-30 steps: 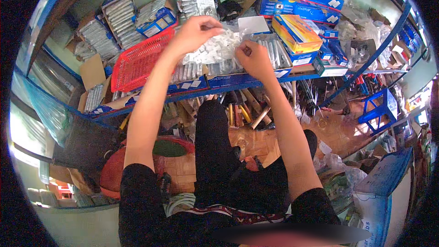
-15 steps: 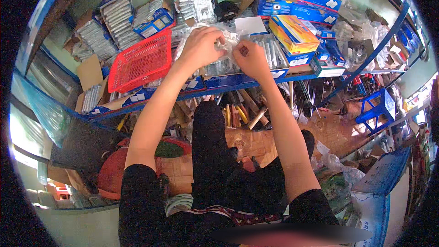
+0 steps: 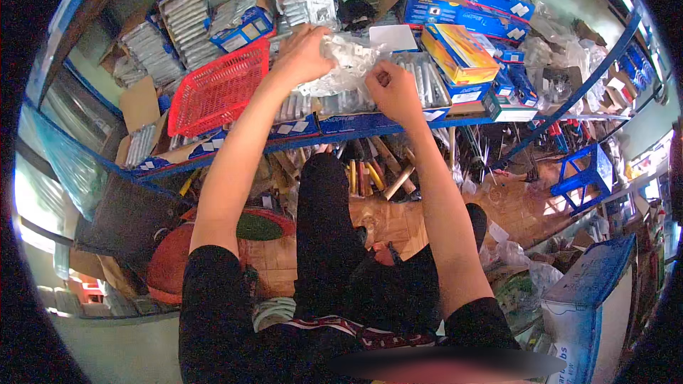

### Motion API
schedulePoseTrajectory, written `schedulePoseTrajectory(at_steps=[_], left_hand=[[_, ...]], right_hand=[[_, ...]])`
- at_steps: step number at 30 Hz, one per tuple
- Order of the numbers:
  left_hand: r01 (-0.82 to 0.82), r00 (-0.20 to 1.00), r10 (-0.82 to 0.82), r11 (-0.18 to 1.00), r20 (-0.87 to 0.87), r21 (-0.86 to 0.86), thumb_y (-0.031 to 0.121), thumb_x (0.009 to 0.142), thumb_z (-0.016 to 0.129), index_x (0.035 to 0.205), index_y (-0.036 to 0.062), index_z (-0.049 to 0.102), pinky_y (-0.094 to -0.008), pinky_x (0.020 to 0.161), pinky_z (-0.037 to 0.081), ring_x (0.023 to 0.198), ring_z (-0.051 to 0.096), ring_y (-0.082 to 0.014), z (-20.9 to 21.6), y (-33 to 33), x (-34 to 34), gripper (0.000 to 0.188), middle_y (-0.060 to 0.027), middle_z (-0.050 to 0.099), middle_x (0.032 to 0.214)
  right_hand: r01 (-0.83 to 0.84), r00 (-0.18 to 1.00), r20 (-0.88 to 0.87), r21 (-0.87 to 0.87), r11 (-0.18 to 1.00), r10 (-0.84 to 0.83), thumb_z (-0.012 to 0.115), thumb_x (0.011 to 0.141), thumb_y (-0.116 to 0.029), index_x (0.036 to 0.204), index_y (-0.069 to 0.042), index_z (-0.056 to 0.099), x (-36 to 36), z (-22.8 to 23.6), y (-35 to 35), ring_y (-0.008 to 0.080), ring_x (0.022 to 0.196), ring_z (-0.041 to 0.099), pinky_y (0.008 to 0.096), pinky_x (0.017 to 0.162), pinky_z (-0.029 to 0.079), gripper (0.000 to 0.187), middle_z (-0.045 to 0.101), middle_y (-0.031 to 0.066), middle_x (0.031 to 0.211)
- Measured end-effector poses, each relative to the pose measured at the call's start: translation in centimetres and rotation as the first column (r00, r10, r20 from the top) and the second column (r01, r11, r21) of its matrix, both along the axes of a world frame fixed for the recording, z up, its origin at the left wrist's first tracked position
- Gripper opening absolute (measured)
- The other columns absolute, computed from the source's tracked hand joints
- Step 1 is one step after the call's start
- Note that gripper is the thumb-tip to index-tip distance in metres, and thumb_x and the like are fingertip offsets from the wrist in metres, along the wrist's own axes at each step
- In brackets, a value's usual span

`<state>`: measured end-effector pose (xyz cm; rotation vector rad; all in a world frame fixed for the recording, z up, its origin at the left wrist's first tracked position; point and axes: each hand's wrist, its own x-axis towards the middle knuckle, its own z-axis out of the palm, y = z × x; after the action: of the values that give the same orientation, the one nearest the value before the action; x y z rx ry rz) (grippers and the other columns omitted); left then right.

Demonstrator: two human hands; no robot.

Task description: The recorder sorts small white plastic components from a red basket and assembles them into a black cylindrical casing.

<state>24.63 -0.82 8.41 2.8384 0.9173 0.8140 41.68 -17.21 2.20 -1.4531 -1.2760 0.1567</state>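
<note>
A clear plastic bag (image 3: 350, 62) with whitish, shiny contents lies stretched between my two hands, above the open boxes on the shelf. My left hand (image 3: 304, 58) grips its left side, thumb toward the middle and fingers bent over the far edge. At the right side my right hand (image 3: 395, 92) is closed in a pinch on the bag's edge. What exactly fills the bag is too blurred to tell. Beneath it, open blue boxes hold rows of silvery wrapped packets (image 3: 427, 84). A red plastic basket (image 3: 220, 89) rests on the boxes left of my left hand.
Yellow-orange box (image 3: 461, 53) and blue boxes (image 3: 466, 11) are stacked at the right. More packet boxes (image 3: 186, 25) line the wall. The shelf's blue front rail (image 3: 284, 148) crosses below my forearms. A blue stool (image 3: 583, 178) stands on the floor at right.
My left hand has shifted left and a little farther away, spreading the bag wider. More of the bag's whitish contents now show. My right hand has barely moved.
</note>
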Motion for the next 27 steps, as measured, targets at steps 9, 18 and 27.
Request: schedulePoseTrajectory(at_steps=[9, 18, 27], left_hand=[[-0.202, 0.961, 0.193, 0.979, 0.197, 0.028, 0.027, 0.097, 0.069, 0.108, 0.0045, 0.074, -0.0389, 0.089, 0.055, 0.102, 0.074, -0.0286, 5.2, -0.4, -11.7, 0.025, -0.0167, 0.077, 0.107], [0.022, 0.953, -0.232, 0.692, -0.193, -0.722, 0.009, 0.081, 0.071, 0.108, 0.001, 0.074, -0.034, 0.088, 0.055, 0.098, 0.069, -0.0171, 0.6, 6.5, -17.0, 0.028, -0.01, 0.076, 0.104], [-0.062, 0.842, -0.238, 0.849, -0.485, -0.524, 0.004, 0.072, 0.072, 0.111, 0.0027, 0.076, -0.0355, 0.08, 0.057, 0.089, 0.071, -0.0186, 2.4, 6.8, -16.6, 0.039, -0.0098, 0.077, 0.101]], right_hand=[[0.047, 0.998, 0.035, -0.002, 0.999, -0.047, 0.07, 0.086, -0.016, 0.084, 0.003, 0.068, 0.6, 0.1, -0.5, 0.0341, 0.071, 0.072, 0.042, 0.068, 0.056, 0.02, 0.071, 0.0215, 0.077], [0.023, 0.999, 0.039, 0.0, 1.0, -0.023, 0.069, 0.088, -0.016, 0.087, 0.003, 0.068, 0.9, -0.5, -0.1, 0.0241, 0.07, 0.07, 0.0371, 0.067, 0.054, 0.018, 0.071, 0.0157, 0.076], [-0.012, 0.998, 0.057, 0.034, 0.999, 0.01, 0.071, 0.084, -0.017, 0.086, 0.003, 0.069, 0.5, -0.6, 0.1, 0.0365, 0.074, 0.071, 0.042, 0.071, 0.056, 0.02, 0.071, 0.0219, 0.08]])
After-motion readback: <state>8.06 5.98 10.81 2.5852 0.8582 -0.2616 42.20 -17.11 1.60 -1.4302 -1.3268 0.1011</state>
